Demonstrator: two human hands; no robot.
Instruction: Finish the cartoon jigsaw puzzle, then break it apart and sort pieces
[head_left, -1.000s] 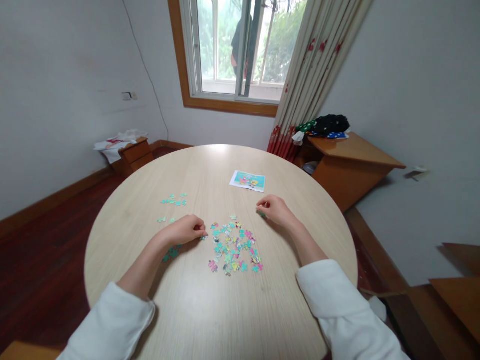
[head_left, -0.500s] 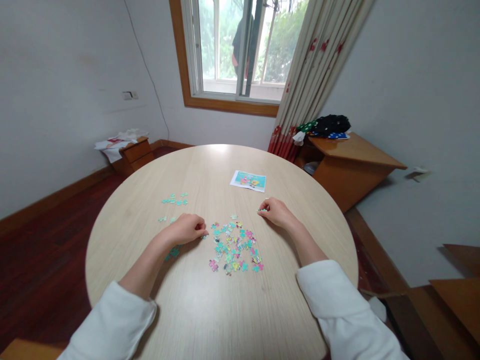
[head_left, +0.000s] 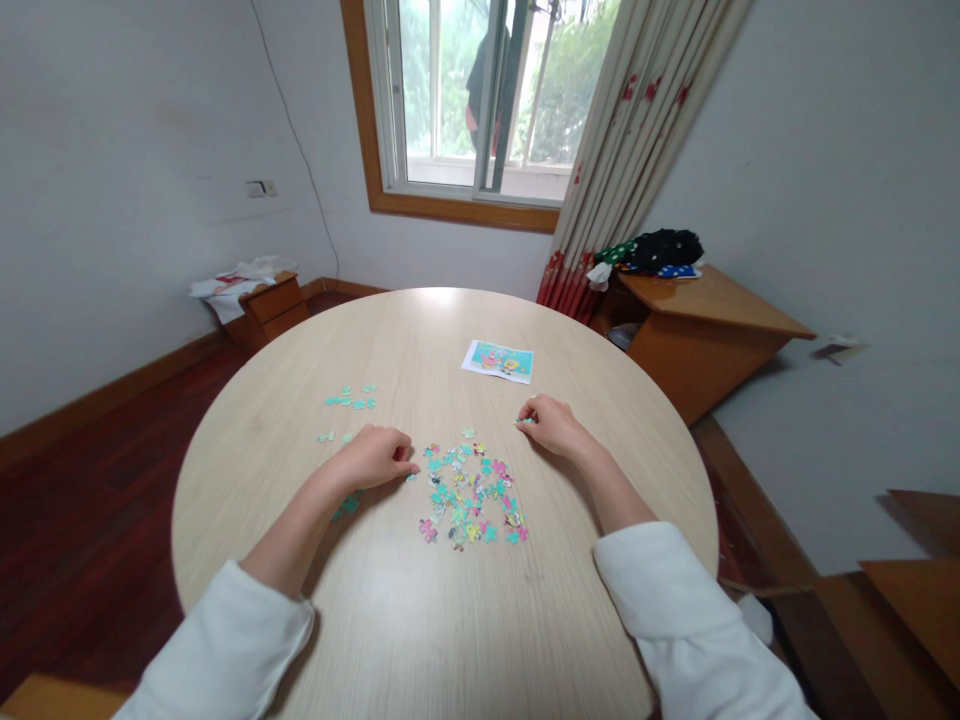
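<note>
A pile of small coloured puzzle pieces [head_left: 471, 495] lies on the round wooden table [head_left: 420, 620] between my hands. My left hand [head_left: 373, 458] rests curled on the table at the pile's left edge, its fingertips pressed together on a teal piece. My right hand [head_left: 551, 423] rests to the upper right of the pile and pinches a small teal puzzle piece [head_left: 527, 421] just off the tabletop. A few teal pieces [head_left: 349, 401] lie apart at the left, and more show beside my left wrist [head_left: 346, 505].
A small printed picture card [head_left: 498, 360] lies further back on the table. A wooden side table [head_left: 705, 330] with dark clothes stands at the right by the curtain. A low wooden cabinet [head_left: 270, 305] stands at the left wall. A window is behind.
My right hand drew slightly inward and lifted its pinched piece off the table. My left hand has barely moved.
</note>
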